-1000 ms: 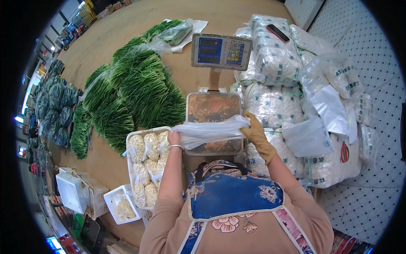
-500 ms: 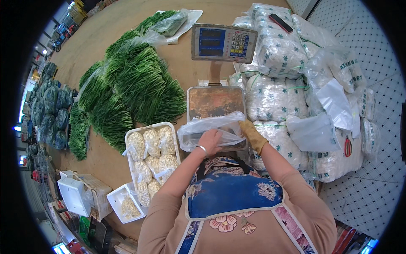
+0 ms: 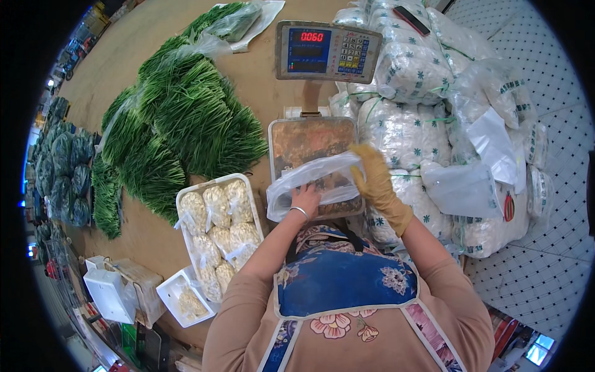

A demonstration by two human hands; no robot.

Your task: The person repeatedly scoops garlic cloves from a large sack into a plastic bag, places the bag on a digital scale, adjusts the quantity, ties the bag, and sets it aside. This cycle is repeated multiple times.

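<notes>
A clear plastic bag point(image 3: 286, 202) lies with its mouth spread over the near part of a weighing scale's worn metal platform point(image 3: 313, 137). My bare left hand point(image 3: 306, 199), a bracelet at its wrist, reaches into the bag's mouth with its fingers stretched out. On the other side, my right hand point(image 3: 383, 186), in a tan glove, has the bag's right rim between thumb and fingers. Beyond the platform stands the scale's display point(image 3: 327, 52) on a post, with red digits lit.
Left of the scale, a white crate point(image 3: 181, 204) holds bagged pale produce beside a small foam box point(image 3: 166, 289). Bundles of long green leaves point(image 3: 204, 118) cover the floor beyond. Stacked clear-wrapped packs point(image 3: 406, 139) at right carry a phone point(image 3: 411, 21) and red-handled scissors point(image 3: 509, 207).
The scale's display has gone from dark to lit. My right hand has lifted and moved slightly away from me, drawing up the bag's right rim. My left hand stays in the bag's mouth.
</notes>
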